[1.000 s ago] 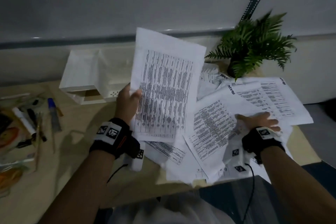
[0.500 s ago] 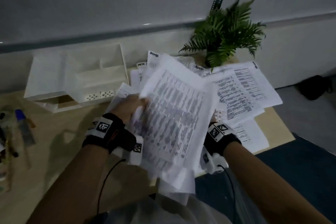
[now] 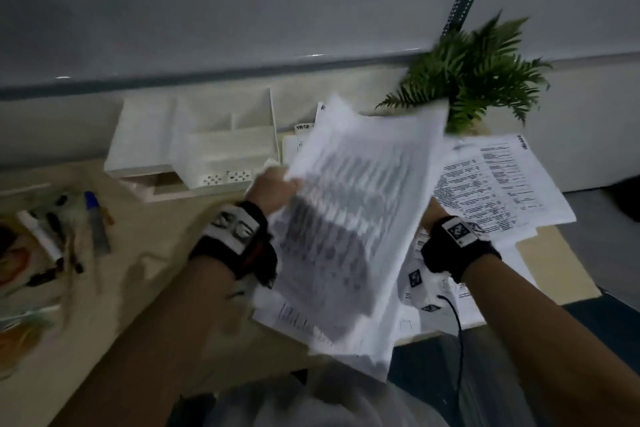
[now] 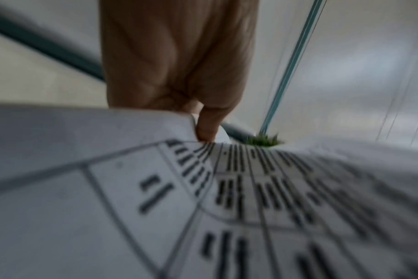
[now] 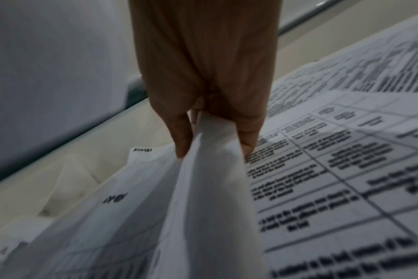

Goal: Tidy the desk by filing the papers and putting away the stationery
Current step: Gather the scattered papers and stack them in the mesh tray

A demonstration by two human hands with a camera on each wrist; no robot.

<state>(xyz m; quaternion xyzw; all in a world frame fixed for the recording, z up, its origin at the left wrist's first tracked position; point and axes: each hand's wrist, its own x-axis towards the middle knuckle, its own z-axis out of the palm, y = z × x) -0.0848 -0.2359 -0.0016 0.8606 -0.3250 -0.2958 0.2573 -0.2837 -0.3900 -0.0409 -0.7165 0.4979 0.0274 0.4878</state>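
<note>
I hold a stack of printed sheets [image 3: 353, 218] tilted above the desk. My left hand [image 3: 273, 189] grips its left edge; in the left wrist view the thumb pinches the sheets [image 4: 227, 198]. My right hand [image 3: 434, 211], mostly hidden behind the stack, pinches the right edge; the right wrist view has its fingers [image 5: 181, 136] closed on a fold of the sheets [image 5: 210, 179]. More printed papers [image 3: 495, 184] lie scattered on the desk to the right. Pens and markers [image 3: 97, 222] lie at the left.
A white desk organiser [image 3: 207, 146] with compartments stands at the back against the wall. A potted fern [image 3: 474, 76] stands at the back right. The desk's front right corner [image 3: 571, 281] ends beside dark floor. Colourful items [image 3: 14, 260] lie at the far left.
My right hand left the flat papers and took the stack's right edge. Both hands have lifted the stack, and the view has swung back to the left.
</note>
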